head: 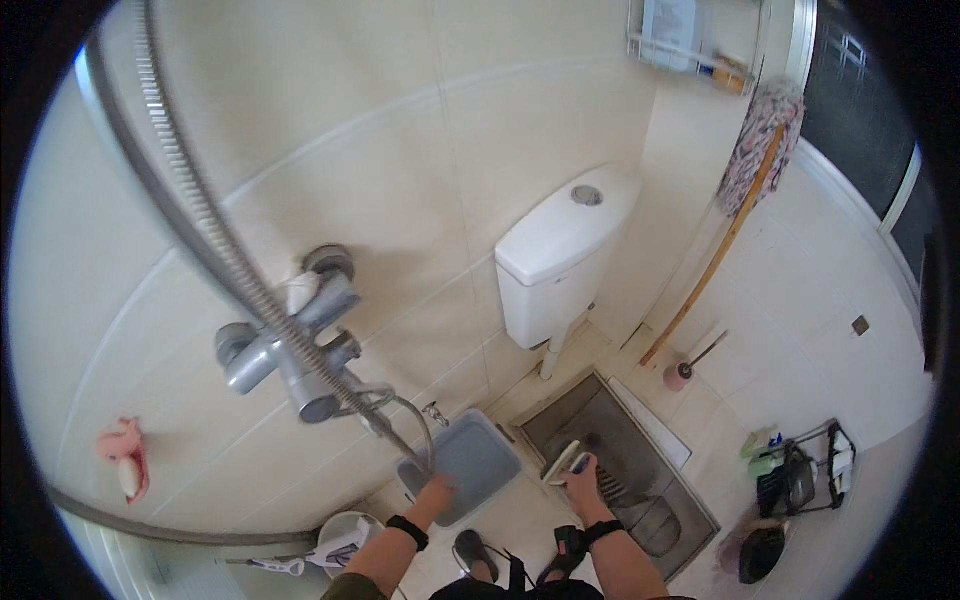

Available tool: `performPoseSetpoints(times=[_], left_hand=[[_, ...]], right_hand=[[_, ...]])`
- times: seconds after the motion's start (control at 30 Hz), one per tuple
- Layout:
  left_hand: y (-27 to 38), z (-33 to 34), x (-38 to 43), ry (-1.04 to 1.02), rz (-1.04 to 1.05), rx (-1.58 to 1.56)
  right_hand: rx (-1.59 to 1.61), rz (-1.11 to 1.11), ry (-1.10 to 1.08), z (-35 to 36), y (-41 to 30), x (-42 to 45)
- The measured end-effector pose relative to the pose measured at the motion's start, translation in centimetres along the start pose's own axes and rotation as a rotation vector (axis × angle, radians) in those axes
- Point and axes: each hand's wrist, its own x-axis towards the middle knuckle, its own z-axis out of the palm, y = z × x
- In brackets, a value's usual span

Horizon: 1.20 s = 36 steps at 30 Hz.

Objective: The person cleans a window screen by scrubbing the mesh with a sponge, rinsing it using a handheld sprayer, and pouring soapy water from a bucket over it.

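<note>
My right hand is closed around a pale scrubbing brush, held above the metal squat toilet pan. My left hand reaches over the left side of a grey plastic basin, near the lower end of a hose; its fingers are blurred, so whether they grip anything cannot be told. The basin stands on the tiled floor below a small wall tap. A chrome shower mixer with a ribbed metal hose is on the wall at the left.
A white cistern hangs behind the pan. To the right stand a mop with a wooden handle, a toilet brush in a pink holder, a black rack and a dark bin. A white bucket stands at the lower left.
</note>
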Motion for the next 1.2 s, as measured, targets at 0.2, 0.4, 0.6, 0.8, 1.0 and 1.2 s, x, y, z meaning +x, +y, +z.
performPoseSetpoints(times=[0.2,0.4,0.6,0.8,1.0,1.2], left_hand=[[0.8,5.4,7.7,0.223,-0.229,-0.386],[-1.1,5.7,15.6,0.549,-0.621,-0.67],[-5.4,6.3,17.8,0.639,-0.159,0.074],[-1.8,3.6,18.0,0.639,-0.142,0.137],[0.4,3.4,19.6,0.567,-0.258,-0.049],[1.2,1.9,21.5,0.49,-0.38,-0.367]], right_hand=[[-0.172,-0.132,0.047,7.2,9.5,15.8],[-0.358,-0.248,-0.102,13.5,12.0,21.9],[-0.539,-0.583,-0.287,17.5,12.9,25.9],[-0.701,-0.702,-0.402,22.6,13.4,26.5],[-0.903,-0.742,-0.42,25.2,13.6,28.3],[-0.891,-0.818,-0.425,26.3,12.6,28.9]])
